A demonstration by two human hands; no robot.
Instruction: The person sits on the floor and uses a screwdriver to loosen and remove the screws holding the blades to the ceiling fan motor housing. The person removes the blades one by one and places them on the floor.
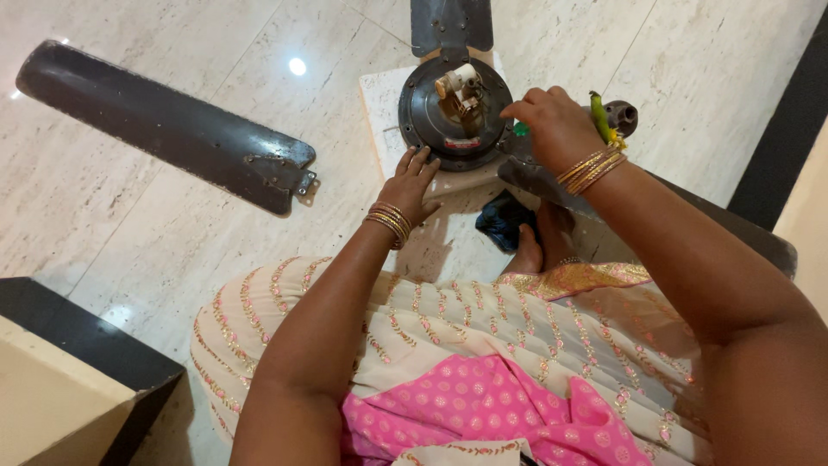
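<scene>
I brace the round dark metal ceiling-fan motor housing point(454, 112) on its pale stone slab point(388, 103) with my left hand point(410, 185), fingers spread flat, gripping nothing. My right hand point(556, 125) is clenched around a green-handled screwdriver point(601, 116) at the blade bracket. Best practice, in my judgement: keep the tool square and the housing steady.

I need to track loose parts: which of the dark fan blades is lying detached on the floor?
The long blade at the left: it lies alone on the marble floor, apart from the motor hub. The others join the hub.
</scene>
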